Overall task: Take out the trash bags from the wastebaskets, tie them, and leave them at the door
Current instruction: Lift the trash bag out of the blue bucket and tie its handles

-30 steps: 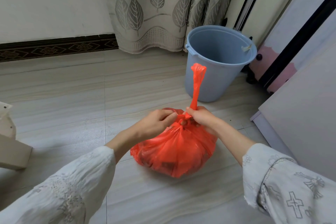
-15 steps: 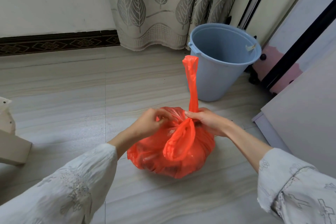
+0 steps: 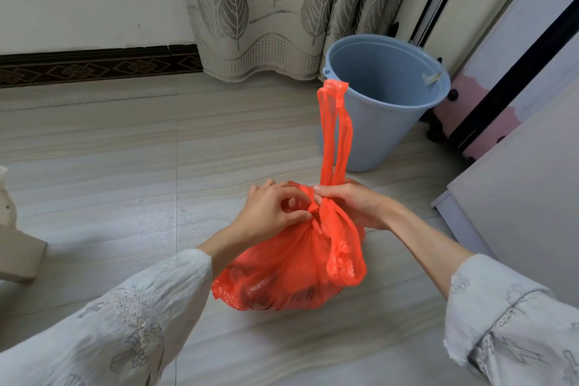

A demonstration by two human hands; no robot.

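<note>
Trash bag [image 3: 291, 263] on tiled floor [image 3: 125, 166], wastebasket [image 3: 380, 110] by curtain [image 3: 269, 9].

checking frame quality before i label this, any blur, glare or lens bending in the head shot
Head view: soft, even daylight, no glare; only a faint shadow under the orange trash bag. Left hand and right hand at the knot are sharp, no motion blur. Wide-angle distortion bends the baseboard and stretches the sleeves at the corners. The blue wastebasket is in focus.
</note>
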